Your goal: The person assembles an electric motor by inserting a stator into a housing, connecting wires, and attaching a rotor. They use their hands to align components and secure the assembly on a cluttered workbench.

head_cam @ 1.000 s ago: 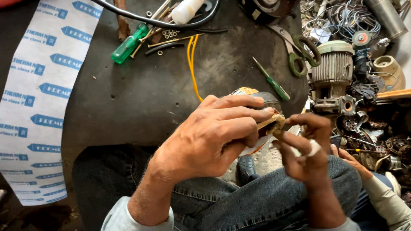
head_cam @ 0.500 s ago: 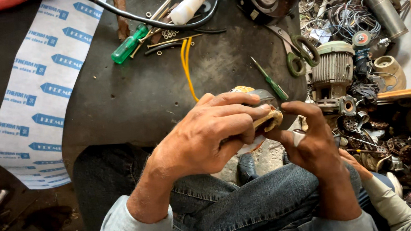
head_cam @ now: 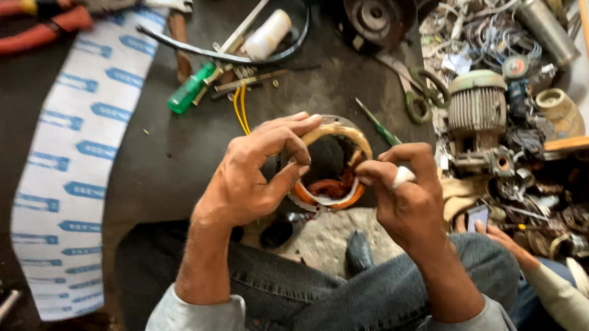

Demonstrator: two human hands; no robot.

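Nearest me, my blue-jeaned knees [head_cam: 304, 296] fill the lower view. Just above them, my left hand [head_cam: 254, 175] pinches the near-left rim of the round metal motor stator with copper windings [head_cam: 329, 166], thumb under and fingers curled over its top edge. My right hand [head_cam: 407, 192], one finger wrapped in white tape, pinches the stator's right rim. Another person's hand [head_cam: 503, 237] rests lower right. Farther off on the dark surface [head_cam: 169, 153] lie a green-handled screwdriver [head_cam: 189, 90], a grey finned motor [head_cam: 477, 108] and a white printed paper strip [head_cam: 79, 153].

red pliers [head_cam: 15, 29] cut off at top edge; stator ring [head_cam: 327, 163] partly behind fingers
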